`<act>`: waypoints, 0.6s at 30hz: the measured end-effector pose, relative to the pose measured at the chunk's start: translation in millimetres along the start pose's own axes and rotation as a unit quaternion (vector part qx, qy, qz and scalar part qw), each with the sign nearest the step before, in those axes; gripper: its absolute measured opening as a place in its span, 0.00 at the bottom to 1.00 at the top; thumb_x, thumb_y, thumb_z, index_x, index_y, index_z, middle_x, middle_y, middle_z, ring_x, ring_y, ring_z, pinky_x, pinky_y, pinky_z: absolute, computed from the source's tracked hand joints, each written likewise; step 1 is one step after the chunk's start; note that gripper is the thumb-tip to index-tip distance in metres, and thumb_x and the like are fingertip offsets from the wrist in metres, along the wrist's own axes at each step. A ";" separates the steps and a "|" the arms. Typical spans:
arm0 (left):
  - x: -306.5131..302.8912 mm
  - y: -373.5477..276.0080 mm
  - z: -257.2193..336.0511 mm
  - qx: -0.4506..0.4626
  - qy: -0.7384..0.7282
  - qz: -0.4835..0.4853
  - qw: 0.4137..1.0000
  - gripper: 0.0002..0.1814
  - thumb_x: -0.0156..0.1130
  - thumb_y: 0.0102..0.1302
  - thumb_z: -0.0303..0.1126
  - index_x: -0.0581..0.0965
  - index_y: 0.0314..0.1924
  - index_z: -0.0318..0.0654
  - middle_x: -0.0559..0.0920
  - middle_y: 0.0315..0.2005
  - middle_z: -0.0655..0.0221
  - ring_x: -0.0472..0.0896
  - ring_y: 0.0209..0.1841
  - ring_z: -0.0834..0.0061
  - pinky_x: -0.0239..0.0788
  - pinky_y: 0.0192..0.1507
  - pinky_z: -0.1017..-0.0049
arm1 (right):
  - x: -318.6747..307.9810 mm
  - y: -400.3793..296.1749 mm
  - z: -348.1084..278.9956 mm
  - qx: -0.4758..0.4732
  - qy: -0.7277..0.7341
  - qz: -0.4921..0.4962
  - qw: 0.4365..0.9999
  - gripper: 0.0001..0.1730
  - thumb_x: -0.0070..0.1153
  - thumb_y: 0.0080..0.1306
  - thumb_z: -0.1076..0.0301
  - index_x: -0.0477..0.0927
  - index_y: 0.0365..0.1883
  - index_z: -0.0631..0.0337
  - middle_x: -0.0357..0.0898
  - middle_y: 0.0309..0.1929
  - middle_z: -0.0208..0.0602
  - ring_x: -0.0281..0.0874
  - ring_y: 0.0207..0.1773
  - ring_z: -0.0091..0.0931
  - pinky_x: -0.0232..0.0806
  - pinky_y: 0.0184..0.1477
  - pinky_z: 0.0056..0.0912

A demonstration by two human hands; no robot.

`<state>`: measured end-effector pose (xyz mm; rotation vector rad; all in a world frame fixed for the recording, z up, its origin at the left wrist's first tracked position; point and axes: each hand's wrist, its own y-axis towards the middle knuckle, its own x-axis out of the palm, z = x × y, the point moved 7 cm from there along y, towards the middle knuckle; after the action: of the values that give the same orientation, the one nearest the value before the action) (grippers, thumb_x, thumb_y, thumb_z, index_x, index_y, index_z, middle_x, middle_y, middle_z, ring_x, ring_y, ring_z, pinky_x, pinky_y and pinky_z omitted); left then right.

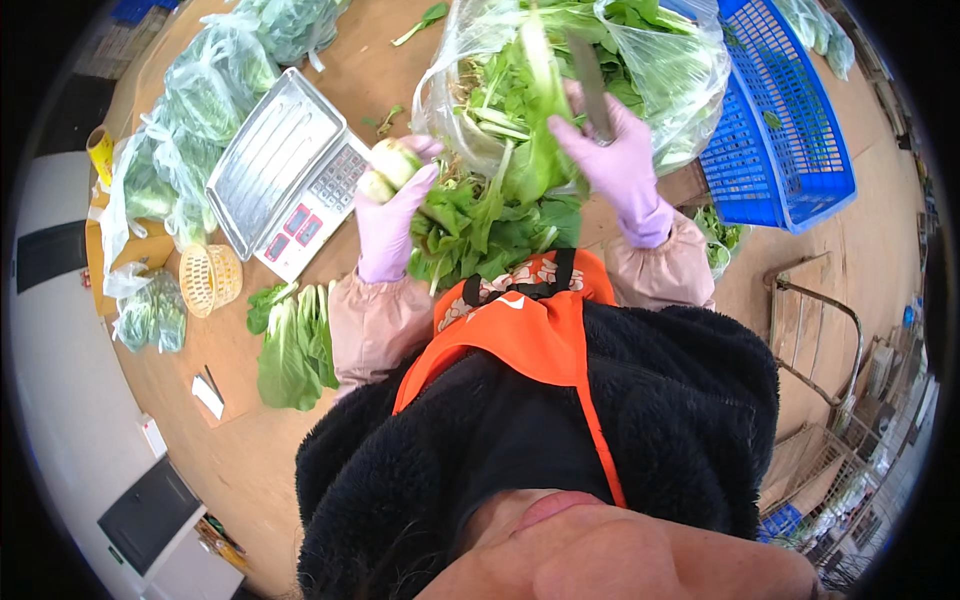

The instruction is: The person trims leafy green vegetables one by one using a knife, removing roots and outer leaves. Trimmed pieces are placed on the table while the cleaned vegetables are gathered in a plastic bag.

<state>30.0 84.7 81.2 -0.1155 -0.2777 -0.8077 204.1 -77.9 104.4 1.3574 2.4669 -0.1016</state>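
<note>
My left hand, in a pink glove, grips white-stemmed leafy greens by their pale base ends. Their leaves appear to hang over my lap, beside other greens, so I cannot tell them apart. In my right hand, also gloved, is a knife with its blade pointing away from me. A blurred leafy stalk lies against the fingers of that hand; whether they hold it is unclear. Just beyond both hands stands an open clear plastic bag full of loose greens.
A digital scale with a metal pan is left of my left hand. Bagged greens line the far left, near a yellow plastic basket. Loose greens lie closer to me. At right are a blue crate and a cart.
</note>
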 end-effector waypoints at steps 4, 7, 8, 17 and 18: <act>27.0 8.7 5.9 -0.006 0.047 -0.026 0.999 0.18 0.65 0.52 0.19 0.73 0.45 0.33 0.79 0.41 0.66 0.77 0.43 0.79 0.69 0.46 0.80 | 56.3 -32.4 -15.7 -0.132 -0.002 -0.089 0.987 0.20 0.63 0.53 0.68 0.77 0.45 0.63 0.73 0.29 0.26 0.67 0.28 0.17 0.63 0.33 0.19; 9.8 9.7 -8.8 -0.041 0.060 0.011 0.997 0.23 0.67 0.48 0.17 0.73 0.46 0.34 0.78 0.40 0.70 0.76 0.40 0.83 0.69 0.44 0.82 | 76.3 -47.9 -11.5 -0.131 -0.020 -0.137 0.982 0.23 0.64 0.52 0.67 0.76 0.46 0.63 0.77 0.34 0.35 0.75 0.34 0.22 0.68 0.39 0.24; 5.5 8.4 -8.6 -0.039 0.060 0.006 0.997 0.24 0.67 0.48 0.17 0.72 0.47 0.34 0.78 0.40 0.71 0.76 0.39 0.84 0.69 0.44 0.82 | 77.5 -51.3 -11.5 -0.172 -0.027 -0.125 0.977 0.23 0.65 0.53 0.66 0.75 0.46 0.63 0.78 0.37 0.38 0.77 0.35 0.25 0.69 0.39 0.26; 8.3 -5.3 -7.5 -0.077 0.062 -0.024 0.995 0.25 0.70 0.47 0.22 0.73 0.48 0.32 0.79 0.39 0.72 0.76 0.38 0.85 0.68 0.43 0.82 | 66.8 -40.4 -20.7 -0.271 -0.017 -0.097 0.958 0.11 0.60 0.54 0.71 0.79 0.37 0.58 0.80 0.31 0.36 0.80 0.32 0.28 0.71 0.31 0.26; 7.4 -7.1 -7.7 -0.081 0.086 -0.029 0.993 0.25 0.70 0.47 0.23 0.74 0.47 0.33 0.79 0.38 0.72 0.76 0.38 0.86 0.68 0.43 0.83 | 63.0 -35.0 -26.0 -0.280 -0.085 -0.066 0.954 0.10 0.59 0.53 0.71 0.79 0.36 0.57 0.80 0.31 0.35 0.80 0.31 0.29 0.71 0.31 0.26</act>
<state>31.2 73.1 75.9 -0.1899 -0.0535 -0.8922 137.3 -40.4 106.1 0.8998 2.1974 0.4046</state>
